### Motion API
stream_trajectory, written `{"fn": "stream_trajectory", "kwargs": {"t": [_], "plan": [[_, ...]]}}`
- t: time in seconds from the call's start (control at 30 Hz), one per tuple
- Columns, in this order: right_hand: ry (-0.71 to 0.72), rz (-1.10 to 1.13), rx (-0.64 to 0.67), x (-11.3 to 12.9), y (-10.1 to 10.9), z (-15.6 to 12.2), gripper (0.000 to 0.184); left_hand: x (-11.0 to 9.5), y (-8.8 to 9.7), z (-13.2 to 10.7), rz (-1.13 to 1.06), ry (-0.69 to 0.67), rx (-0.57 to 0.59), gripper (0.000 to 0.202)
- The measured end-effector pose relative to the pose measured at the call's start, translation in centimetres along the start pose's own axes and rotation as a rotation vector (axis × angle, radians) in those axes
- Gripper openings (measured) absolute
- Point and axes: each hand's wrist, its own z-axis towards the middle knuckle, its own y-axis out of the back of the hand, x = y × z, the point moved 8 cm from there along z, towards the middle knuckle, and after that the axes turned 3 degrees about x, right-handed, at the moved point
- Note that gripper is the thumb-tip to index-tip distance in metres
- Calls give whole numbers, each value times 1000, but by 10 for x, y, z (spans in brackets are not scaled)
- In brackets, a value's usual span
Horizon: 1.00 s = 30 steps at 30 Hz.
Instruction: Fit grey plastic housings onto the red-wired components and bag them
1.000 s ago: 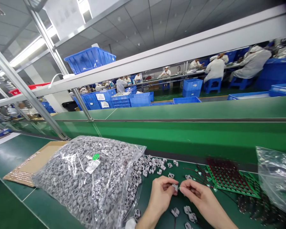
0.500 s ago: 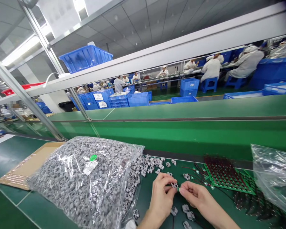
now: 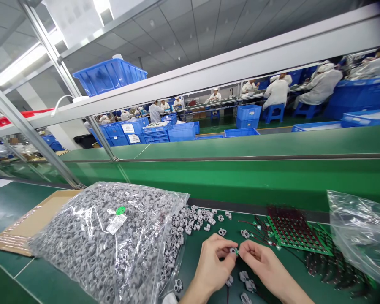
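Along the left side of the green workbench (image 3: pixel 9 215) lies a sheet of brown cardboard (image 3: pixel 28 223), partly under a clear plastic bag (image 3: pixel 98 242) packed with small grey plastic clips. The bag carries a green sticker (image 3: pixel 120 210) and a white label (image 3: pixel 116 224). Just to its right, loose grey clips (image 3: pixel 198 219) spill in a scattered heap toward the bench's far edge.

Right of centre, near the front edge, the left hand (image 3: pixel 213 264) and right hand (image 3: pixel 262 261) meet almost fingertip to fingertip, both curled into tight pinches. Between them, the left thumb and forefinger grip one grey clip (image 3: pixel 232 251), a small hollow piece whose long axis seems to run roughly left to right, though the fingers hide much of it. The right fingers pinch a tiny green-tipped lead (image 3: pixel 237 252), which sits just against the clip's right end, so the clip lies directly to that hand's left. Whether the tip has entered the clip is too small to tell.

Just below the hands lie several larger grey clips (image 3: pixel 245 280). Further right, dark wires run from a green grid board (image 3: pixel 296 232), and a crumpled clear bag (image 3: pixel 357 232) sits at the far right.
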Motion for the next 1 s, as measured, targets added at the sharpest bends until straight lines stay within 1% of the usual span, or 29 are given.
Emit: {"fn": "stream_trajectory", "kwargs": {"t": [0.1,0.2,0.27,0.37,0.47,0.6,0.7,0.77,0.87,0.93,1.0], "plan": [[53,-80,-35,7,0,-5,39,5,1,0,-11,27,-7,25],[129,-217,-57,14,-2,-9,35,8,1,0,-30,61,-10,25],[165,-294,-41,19,-4,-12,31,8,0,-1,-37,81,1,26],[170,-376,19,25,-8,-18,26,4,-2,-4,-8,85,29,27],[167,-421,35,29,-11,-23,23,0,-4,-6,50,68,42,28],[225,-466,-21,31,-13,-30,20,-3,-6,-8,83,58,35,28],[249,-457,-43,31,-12,-32,20,1,-7,-7,68,68,36,28],[235,-442,-35,32,-9,-30,23,7,-6,-5,5,99,20,26],[192,-431,16,30,-6,-25,27,16,-6,-3,-96,148,10,24],[181,-446,41,30,-6,-23,27,15,-6,-3,-78,139,10,24],[189,-486,30,30,-7,-23,24,9,-6,-4,-9,111,3,24]]}}
